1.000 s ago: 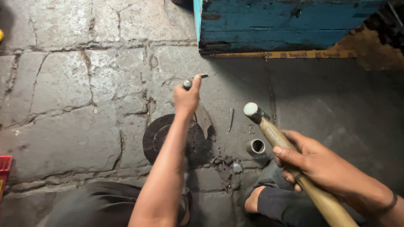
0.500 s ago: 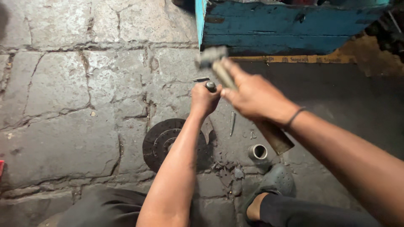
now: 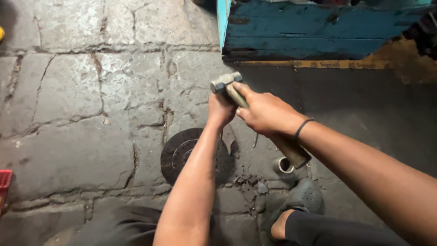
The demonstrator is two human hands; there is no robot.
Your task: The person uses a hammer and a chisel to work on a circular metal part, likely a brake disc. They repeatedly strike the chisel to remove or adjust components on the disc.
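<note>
Both hands are mid-strike above the clutch disc: right hand gripping the hammer, left hand fisted, contents hidden, needing a square blow

From my remote feed: a cracked grey stone-slab floor under dim light, a worn blue-painted wooden crate at top right, a red plastic edge at left
</note>
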